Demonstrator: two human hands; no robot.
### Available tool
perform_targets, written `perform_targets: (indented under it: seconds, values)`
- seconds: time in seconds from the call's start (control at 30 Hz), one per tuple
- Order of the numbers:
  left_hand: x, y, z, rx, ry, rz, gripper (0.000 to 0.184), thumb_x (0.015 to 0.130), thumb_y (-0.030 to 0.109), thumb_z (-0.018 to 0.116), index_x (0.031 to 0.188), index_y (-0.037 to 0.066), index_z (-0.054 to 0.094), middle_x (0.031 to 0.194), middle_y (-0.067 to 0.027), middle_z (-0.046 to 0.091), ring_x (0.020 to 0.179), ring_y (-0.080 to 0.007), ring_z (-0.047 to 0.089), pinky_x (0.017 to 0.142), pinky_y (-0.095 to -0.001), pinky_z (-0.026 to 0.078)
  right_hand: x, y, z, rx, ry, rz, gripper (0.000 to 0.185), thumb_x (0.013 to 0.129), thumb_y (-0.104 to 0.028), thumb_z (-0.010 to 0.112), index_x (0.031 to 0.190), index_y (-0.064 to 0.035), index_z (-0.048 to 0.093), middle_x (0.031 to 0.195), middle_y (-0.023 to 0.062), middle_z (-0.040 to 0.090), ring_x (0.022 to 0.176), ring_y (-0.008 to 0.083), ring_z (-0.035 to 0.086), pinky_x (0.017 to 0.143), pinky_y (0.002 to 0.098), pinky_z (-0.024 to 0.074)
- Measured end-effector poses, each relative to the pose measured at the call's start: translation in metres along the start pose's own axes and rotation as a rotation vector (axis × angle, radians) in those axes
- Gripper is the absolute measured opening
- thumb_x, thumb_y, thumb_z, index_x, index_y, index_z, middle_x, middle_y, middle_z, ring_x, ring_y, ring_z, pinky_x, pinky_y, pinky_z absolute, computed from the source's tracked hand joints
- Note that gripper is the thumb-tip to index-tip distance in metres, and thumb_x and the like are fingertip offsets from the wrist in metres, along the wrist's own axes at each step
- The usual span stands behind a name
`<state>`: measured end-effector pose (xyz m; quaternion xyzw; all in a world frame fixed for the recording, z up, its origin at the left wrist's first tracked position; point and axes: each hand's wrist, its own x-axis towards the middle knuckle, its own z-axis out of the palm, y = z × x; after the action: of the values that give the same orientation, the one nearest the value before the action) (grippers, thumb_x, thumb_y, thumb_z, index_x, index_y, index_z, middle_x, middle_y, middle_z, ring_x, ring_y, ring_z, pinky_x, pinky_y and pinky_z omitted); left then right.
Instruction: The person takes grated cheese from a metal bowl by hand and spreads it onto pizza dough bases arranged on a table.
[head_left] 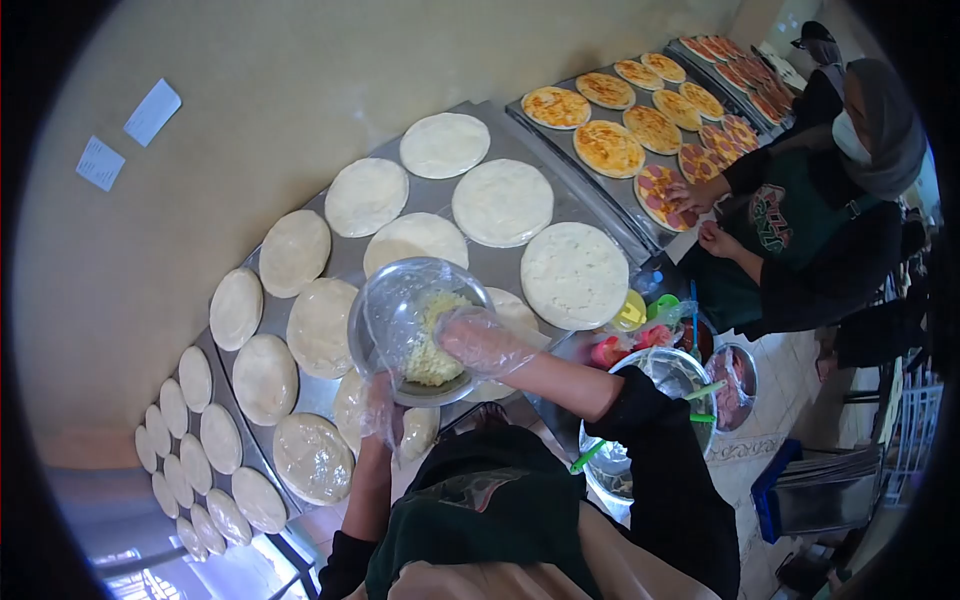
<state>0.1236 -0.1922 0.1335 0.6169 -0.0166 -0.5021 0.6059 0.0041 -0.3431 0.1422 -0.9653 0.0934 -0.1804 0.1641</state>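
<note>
A metal bowl (385,290) with pale yellow shredded food (430,362) in it is held over the trays. My left hand (381,408), in a clear plastic glove, grips the bowl's rim at the lower left. My right hand (480,343), also in clear plastic, reaches into the bowl at the shreds; what its fingers hold, if anything, is hidden. Round pale dough discs (503,203) lie around and beneath the bowl, and a dimpled disc (574,276) is to its right.
A co-worker (840,220) touches a topped disc (662,197) on a neighbouring tray (590,150). Tubs with green-handled tools (704,390), a meat bowl (735,385) and a yellow container (630,312) stand at the right. More discs (220,438) lie at the left.
</note>
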Motion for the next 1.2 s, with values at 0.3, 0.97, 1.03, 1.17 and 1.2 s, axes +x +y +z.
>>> perform_targets:
  seconds: [0.3,0.97,1.03,1.17,1.2]
  values:
    - [-0.008,-0.001,0.007,0.025,-0.059,-0.026,0.04,0.079,0.03,0.045,0.111,0.005,0.04,0.102,-0.0069,0.047,0.091,-0.0179,0.048,0.079,-0.0306,0.039,-0.017,-0.007,0.024,0.641,-0.026,0.139,0.017,0.077,-0.017,0.043,0.08,-0.0039,0.054,0.075,0.0141,0.054,0.073,0.0295,0.054,0.065,0.0366,0.0423]
    - [-0.003,-0.009,0.012,0.042,-0.074,-0.07,0.039,0.076,0.032,0.046,0.105,0.006,0.044,0.096,-0.0077,0.05,0.086,-0.0188,0.05,0.074,-0.0327,0.039,-0.022,-0.006,-0.024,0.516,-0.171,0.234,0.012,0.071,-0.01,0.057,0.082,-0.0104,0.058,0.078,0.0122,0.056,0.071,0.0265,0.055,0.067,0.0336,0.0427]
    - [-0.004,-0.007,0.014,0.045,-0.071,-0.076,0.038,0.076,0.031,0.045,0.105,0.006,0.044,0.096,-0.0078,0.051,0.086,-0.019,0.05,0.075,-0.033,0.039,-0.023,-0.007,-0.034,0.549,-0.153,0.239,0.013,0.07,-0.01,0.058,0.082,-0.0103,0.058,0.078,0.0118,0.056,0.07,0.0256,0.055,0.067,0.0324,0.043]
    - [-0.007,-0.007,0.016,0.032,-0.075,-0.036,0.037,0.077,0.031,0.045,0.104,0.006,0.045,0.096,-0.008,0.052,0.086,-0.0187,0.052,0.072,-0.0327,0.043,-0.025,0.002,-0.05,1.347,-0.161,0.525,0.015,0.07,-0.011,0.059,0.085,-0.0091,0.059,0.078,0.0106,0.057,0.071,0.0233,0.055,0.067,0.0308,0.043]
    - [-0.007,-0.008,0.016,0.029,-0.086,-0.031,0.036,0.076,0.03,0.044,0.103,0.006,0.045,0.097,-0.0082,0.053,0.086,-0.0189,0.053,0.072,-0.0327,0.044,-0.026,0.004,-0.052,1.432,-0.177,0.564,0.014,0.071,-0.01,0.058,0.085,-0.0078,0.059,0.079,0.0101,0.058,0.072,0.0218,0.056,0.068,0.0304,0.043]
